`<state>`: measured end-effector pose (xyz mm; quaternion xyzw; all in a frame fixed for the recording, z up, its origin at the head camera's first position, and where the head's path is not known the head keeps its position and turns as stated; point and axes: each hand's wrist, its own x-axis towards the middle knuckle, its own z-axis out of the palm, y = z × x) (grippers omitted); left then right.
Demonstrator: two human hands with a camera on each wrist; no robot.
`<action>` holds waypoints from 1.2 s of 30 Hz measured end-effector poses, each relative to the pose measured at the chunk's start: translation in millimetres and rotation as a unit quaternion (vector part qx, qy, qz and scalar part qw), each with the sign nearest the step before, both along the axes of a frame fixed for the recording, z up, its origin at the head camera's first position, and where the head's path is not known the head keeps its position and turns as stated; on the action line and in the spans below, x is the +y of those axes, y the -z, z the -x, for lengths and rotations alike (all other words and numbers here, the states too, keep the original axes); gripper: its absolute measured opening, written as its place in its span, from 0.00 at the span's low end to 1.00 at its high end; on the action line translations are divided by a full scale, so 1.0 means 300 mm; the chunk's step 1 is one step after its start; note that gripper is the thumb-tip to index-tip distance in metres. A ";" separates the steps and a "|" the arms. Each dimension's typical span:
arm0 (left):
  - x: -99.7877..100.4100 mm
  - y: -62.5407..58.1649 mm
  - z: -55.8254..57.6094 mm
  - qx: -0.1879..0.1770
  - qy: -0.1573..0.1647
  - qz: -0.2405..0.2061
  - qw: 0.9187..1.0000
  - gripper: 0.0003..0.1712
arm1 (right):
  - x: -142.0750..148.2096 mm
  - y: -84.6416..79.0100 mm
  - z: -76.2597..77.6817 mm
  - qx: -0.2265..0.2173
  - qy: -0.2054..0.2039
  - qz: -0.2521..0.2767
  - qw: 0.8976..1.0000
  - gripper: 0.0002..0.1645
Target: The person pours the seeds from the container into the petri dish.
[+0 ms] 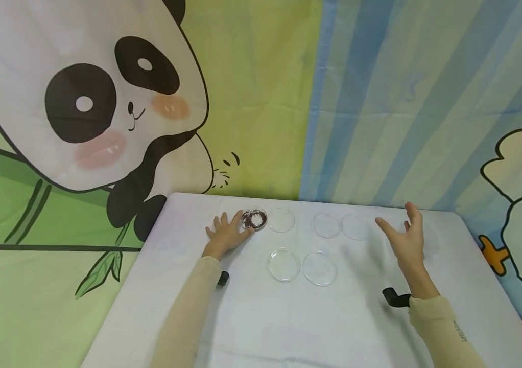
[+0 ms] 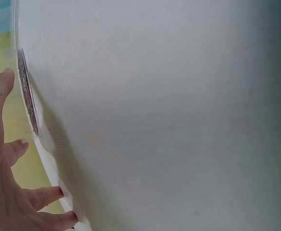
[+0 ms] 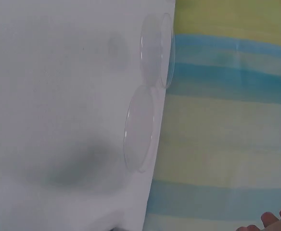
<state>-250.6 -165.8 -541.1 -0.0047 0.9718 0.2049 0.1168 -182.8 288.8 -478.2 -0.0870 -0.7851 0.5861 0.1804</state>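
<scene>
A round clear dish [image 1: 255, 219] holds dark brown material with a white patch in its middle. My left hand [image 1: 228, 234] is beside its left edge, fingers spread, with thumb and forefinger on either side of the rim. In the left wrist view, the dish [image 2: 28, 94] shows edge-on beside the thumb; whether the fingertips touch it I cannot tell. My right hand [image 1: 409, 243] is raised above the table's right side, thumb and fingers apart, holding nothing. Nearest to its left is a clear round dish [image 1: 354, 227]. The right wrist view shows only some fingertips.
Clear round pieces lie in pairs on the white table [image 1: 261, 327]: one [image 1: 282, 220] beside the filled dish, another [image 1: 327, 225] at the back, and two [image 1: 284, 265] in front. A patterned panda curtain [image 1: 261, 102] hangs behind the table's back edge.
</scene>
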 end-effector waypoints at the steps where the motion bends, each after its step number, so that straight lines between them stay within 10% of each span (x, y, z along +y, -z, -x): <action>1: 0.001 0.001 0.001 0.000 0.002 0.001 1.000 0.48 | -0.013 0.003 0.009 0.002 -0.010 -0.004 1.000 0.56; 22: 0.001 0.014 0.007 0.002 0.007 0.009 1.000 0.49 | -0.267 0.074 0.168 -0.060 -0.190 -0.102 0.975 0.58; 36: 0.000 0.004 0.003 0.005 0.004 0.011 1.000 0.49 | -0.426 0.112 0.296 -0.069 -0.287 -0.243 0.924 0.55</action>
